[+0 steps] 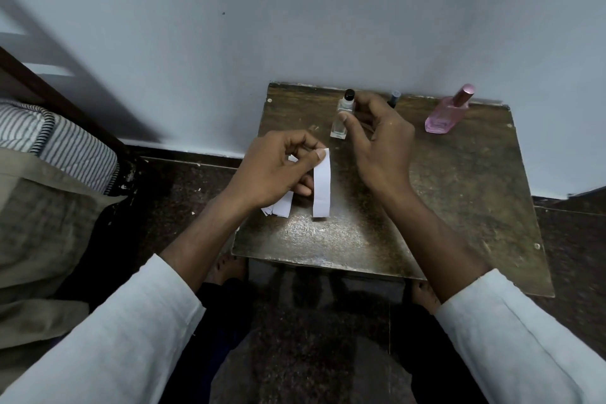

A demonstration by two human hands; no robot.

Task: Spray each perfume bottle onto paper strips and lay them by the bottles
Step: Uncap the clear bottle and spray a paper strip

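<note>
My left hand (275, 170) pinches one white paper strip (321, 184) by its top end, so it hangs down over the small table (459, 207). More strips (282, 205) are tucked under the same hand. A clear perfume bottle (341, 123) with a black cap stands upright at the table's back edge. My right hand (377, 138) is at this bottle, with the thumb on its front and the fingertips by its shoulder. Behind that hand, only the top of a dark-capped bottle (395, 98) shows. A pink bottle (447, 113) stands at the back right.
The worn metal-topped table stands against a pale wall (295, 26). A bed with a striped mattress (65, 141) and a beige cover lies to the left. The floor is dark stone, and my bare feet (229, 267) rest under the table's front edge.
</note>
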